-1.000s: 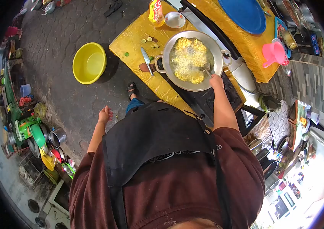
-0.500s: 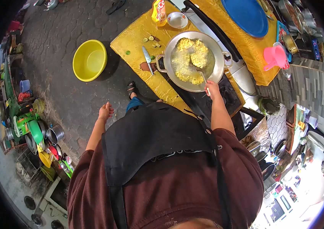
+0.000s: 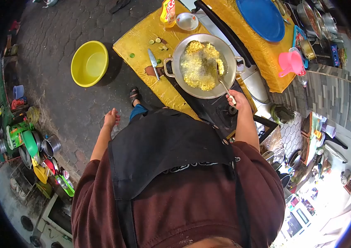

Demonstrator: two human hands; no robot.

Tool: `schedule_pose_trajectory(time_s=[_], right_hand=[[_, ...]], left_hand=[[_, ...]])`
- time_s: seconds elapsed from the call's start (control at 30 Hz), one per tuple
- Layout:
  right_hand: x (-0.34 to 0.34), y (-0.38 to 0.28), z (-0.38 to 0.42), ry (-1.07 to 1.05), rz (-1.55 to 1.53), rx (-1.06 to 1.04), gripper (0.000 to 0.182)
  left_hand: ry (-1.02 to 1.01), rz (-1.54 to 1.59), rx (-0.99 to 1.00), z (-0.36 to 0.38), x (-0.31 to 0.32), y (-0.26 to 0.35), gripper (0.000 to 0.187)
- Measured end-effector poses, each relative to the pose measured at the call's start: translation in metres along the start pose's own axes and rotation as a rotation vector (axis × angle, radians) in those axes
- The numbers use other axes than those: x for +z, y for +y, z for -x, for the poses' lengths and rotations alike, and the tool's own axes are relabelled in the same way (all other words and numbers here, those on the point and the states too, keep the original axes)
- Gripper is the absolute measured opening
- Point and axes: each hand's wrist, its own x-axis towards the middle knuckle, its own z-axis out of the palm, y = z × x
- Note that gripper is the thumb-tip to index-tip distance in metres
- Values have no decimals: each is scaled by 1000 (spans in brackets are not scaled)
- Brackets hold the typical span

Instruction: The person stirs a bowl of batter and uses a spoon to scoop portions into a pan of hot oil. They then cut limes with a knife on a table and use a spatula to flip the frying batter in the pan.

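My right hand (image 3: 234,99) grips the pale handle of a metal spatula (image 3: 224,85), whose head dips into the right side of a wide two-handled wok (image 3: 177,62). Bubbling oil surrounds clumps of yellow food (image 3: 197,82), which look like corn fritters. The wok sits over a black stove (image 3: 222,110). Away from the stove, my left hand (image 3: 111,118) hangs at my side, holding nothing, its fingers loosely bent and apart.
Left of the wok, a knife (image 3: 153,58) and cut limes (image 3: 157,40) lie on the yellow-covered table (image 3: 132,38). A small bowl (image 3: 187,21) and an oil pouch (image 3: 168,14) stand behind. A yellow basin (image 3: 90,64) rests on the floor; a blue tray (image 3: 262,18) is at upper right.
The spatula and my right hand have shifted right and slightly down relative to the wok. Food clumps have moved apart, with more bubbling oil showing in the middle. My left hand still hangs empty.
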Motion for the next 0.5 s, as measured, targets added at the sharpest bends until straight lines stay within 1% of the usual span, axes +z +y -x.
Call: schedule_pose_trajectory(time_s=[0.07,0.17,0.37,0.43,0.47,0.5], right_hand=[[-3,-10,9,-25,14,42,19],[-4,-24,24,-30,45,40,20],[2,-49,46,2,126,8,23],[15,-58,56,129,471,-107,26],[15,-61,50,211,547,-101,25],[21,-64,47,209,552,-98,25]], left_hand=[[-23,61,5,-4,2,-2,41],[-29,28,9,-9,2,-7,42],[-8,73,-37,2,6,-5,42],[-12,93,-39,-2,5,-14,42],[-16,104,-36,-4,4,-19,42],[-15,108,-41,-5,3,-24,42]])
